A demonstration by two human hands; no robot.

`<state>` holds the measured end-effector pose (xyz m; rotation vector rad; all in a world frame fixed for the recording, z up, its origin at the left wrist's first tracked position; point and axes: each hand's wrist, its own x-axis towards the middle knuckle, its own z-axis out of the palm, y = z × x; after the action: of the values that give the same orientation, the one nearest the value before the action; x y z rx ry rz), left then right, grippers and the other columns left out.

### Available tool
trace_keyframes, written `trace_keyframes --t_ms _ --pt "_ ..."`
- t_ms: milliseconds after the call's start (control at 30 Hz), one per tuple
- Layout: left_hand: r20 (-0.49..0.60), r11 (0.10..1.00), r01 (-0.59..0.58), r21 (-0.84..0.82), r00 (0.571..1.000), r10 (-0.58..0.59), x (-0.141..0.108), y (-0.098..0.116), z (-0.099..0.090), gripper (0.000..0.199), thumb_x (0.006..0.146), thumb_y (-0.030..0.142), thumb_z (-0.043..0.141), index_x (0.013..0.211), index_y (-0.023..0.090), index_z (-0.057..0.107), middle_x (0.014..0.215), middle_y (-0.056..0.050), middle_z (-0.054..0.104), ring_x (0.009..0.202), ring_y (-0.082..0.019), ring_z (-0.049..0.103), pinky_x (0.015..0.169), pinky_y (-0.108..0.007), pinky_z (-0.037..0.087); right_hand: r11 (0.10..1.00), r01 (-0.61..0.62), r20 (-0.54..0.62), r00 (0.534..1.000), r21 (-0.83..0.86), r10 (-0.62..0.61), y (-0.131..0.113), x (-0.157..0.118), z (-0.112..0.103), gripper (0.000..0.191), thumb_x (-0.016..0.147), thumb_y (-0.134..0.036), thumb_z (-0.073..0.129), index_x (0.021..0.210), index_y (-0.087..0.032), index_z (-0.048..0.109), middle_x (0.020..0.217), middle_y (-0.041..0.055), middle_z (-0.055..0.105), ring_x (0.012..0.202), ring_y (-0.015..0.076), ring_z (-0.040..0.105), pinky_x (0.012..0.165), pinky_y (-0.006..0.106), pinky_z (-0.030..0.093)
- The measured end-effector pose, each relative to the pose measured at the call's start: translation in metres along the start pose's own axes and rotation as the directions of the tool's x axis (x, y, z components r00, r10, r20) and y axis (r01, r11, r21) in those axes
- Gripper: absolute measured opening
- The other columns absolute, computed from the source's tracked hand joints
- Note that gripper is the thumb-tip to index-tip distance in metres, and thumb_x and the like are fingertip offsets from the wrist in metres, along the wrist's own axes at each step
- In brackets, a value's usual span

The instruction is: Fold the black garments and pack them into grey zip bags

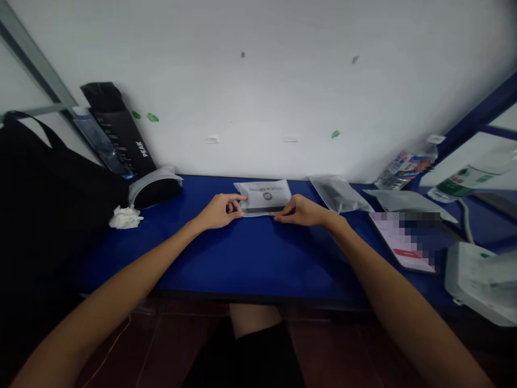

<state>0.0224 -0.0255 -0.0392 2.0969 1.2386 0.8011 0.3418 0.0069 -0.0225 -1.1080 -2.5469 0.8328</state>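
Observation:
A frosted plastic pouch [264, 198] printed "ROCKBROS" with a round logo lies on the blue table, a dark strip showing through near its front edge. At its left end, my left hand [222, 210] pinches the edge with thumb and fingers. My right hand [297, 210] grips the front right corner between thumb and fingertips. What is packed inside the pouch cannot be made out clearly.
Right of the pouch lie a second frosted bag [339, 194], another flat bag [410, 202], a tablet-like screen [404, 242] and a white device [480, 280]. Bottles [456, 180] stand behind. Crumpled tissue [125, 217], a curved black item [155, 189] and a black bag [48, 194] are left.

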Motion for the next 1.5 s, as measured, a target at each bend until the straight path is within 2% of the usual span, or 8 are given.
trace_keyframes --t_ms 267,400,700,900,1100,1267,1367,1500 --pt "-0.026 1.0 0.022 0.015 0.999 -0.022 -0.001 0.007 0.005 0.054 0.086 0.032 0.08 0.138 0.016 0.077 0.088 -0.003 0.075 0.063 -0.012 0.057 0.064 -0.027 0.048 0.999 -0.037 0.04 0.999 0.001 0.037 -0.002 0.002 -0.003 0.053 0.087 -0.066 0.071 0.095 -0.018 0.092 0.054 -0.0031 0.052 0.06 0.0128 0.035 0.06 0.032 0.032" --pt "-0.025 0.999 0.039 0.005 0.999 -0.039 -0.002 0.012 0.006 0.054 0.086 0.031 0.079 0.137 0.015 0.076 0.087 -0.002 0.074 0.062 -0.012 0.056 0.064 -0.027 0.047 0.999 -0.043 0.049 0.998 0.007 0.043 -0.001 0.003 -0.003 0.055 0.087 -0.067 0.071 0.089 -0.016 0.092 0.053 -0.0043 0.046 0.059 0.0119 0.031 0.059 0.031 0.03" --pt "-0.033 0.999 0.04 -0.017 0.999 -0.04 0.0 0.013 0.01 0.056 0.085 0.032 0.08 0.137 0.013 0.076 0.085 -0.002 0.074 0.062 -0.012 0.054 0.061 -0.026 0.045 0.997 -0.036 0.045 0.998 0.071 0.033 0.003 0.007 -0.001 0.051 0.084 -0.067 0.075 0.083 -0.018 0.091 0.056 -0.0018 0.057 0.06 0.0134 0.04 0.061 0.032 0.036" --pt "-0.065 0.999 0.035 0.001 0.997 -0.034 0.001 0.015 0.014 0.053 0.083 0.031 0.082 0.134 0.013 0.078 0.086 -0.002 0.075 0.062 -0.012 0.054 0.064 -0.027 0.046 0.997 -0.052 0.046 0.998 0.048 0.05 0.001 0.007 -0.002 0.054 0.085 -0.067 0.074 0.08 -0.016 0.09 0.054 -0.002 0.054 0.058 0.0118 0.036 0.058 0.031 0.034" --pt "-0.087 0.999 0.047 -0.011 0.995 -0.048 0.0 0.016 0.016 0.058 0.081 0.038 0.086 0.133 0.013 0.078 0.085 -0.002 0.074 0.062 -0.012 0.053 0.063 -0.028 0.045 0.995 -0.057 0.065 0.997 0.076 0.052 -0.001 0.006 -0.004 0.053 0.084 -0.065 0.076 0.089 -0.014 0.091 0.06 0.0011 0.063 0.06 0.0123 0.039 0.06 0.031 0.034" --pt "-0.116 0.999 0.039 0.031 0.993 -0.035 -0.001 0.017 0.017 0.058 0.082 0.039 0.084 0.134 0.013 0.077 0.083 0.0 0.071 0.061 -0.012 0.051 0.064 -0.028 0.044 0.996 -0.046 0.074 0.996 0.074 0.04 -0.001 0.007 -0.003 0.051 0.085 -0.065 0.075 0.089 -0.017 0.092 0.056 -0.0017 0.058 0.059 0.0114 0.035 0.059 0.031 0.034" --pt "-0.139 0.998 0.044 0.05 0.99 -0.036 0.0 0.016 0.017 0.058 0.082 0.039 0.083 0.134 0.014 0.076 0.083 0.001 0.068 0.06 -0.012 0.05 0.063 -0.028 0.044 0.996 -0.031 0.085 0.996 0.083 0.024 -0.004 0.009 -0.001 0.052 0.085 -0.067 0.076 0.091 -0.018 0.092 0.057 -0.0009 0.061 0.059 0.012 0.036 0.06 0.031 0.035" --pt "-0.137 0.998 0.04 0.044 0.99 -0.033 0.001 0.013 0.017 0.061 0.081 0.039 0.085 0.135 0.014 0.075 0.085 0.001 0.066 0.061 -0.011 0.05 0.063 -0.027 0.044 0.997 -0.023 0.09 0.996 0.075 0.016 -0.011 0.011 0.002 0.056 0.083 -0.071 0.075 0.078 -0.018 0.09 0.056 -0.0013 0.057 0.059 0.0117 0.035 0.059 0.031 0.033"
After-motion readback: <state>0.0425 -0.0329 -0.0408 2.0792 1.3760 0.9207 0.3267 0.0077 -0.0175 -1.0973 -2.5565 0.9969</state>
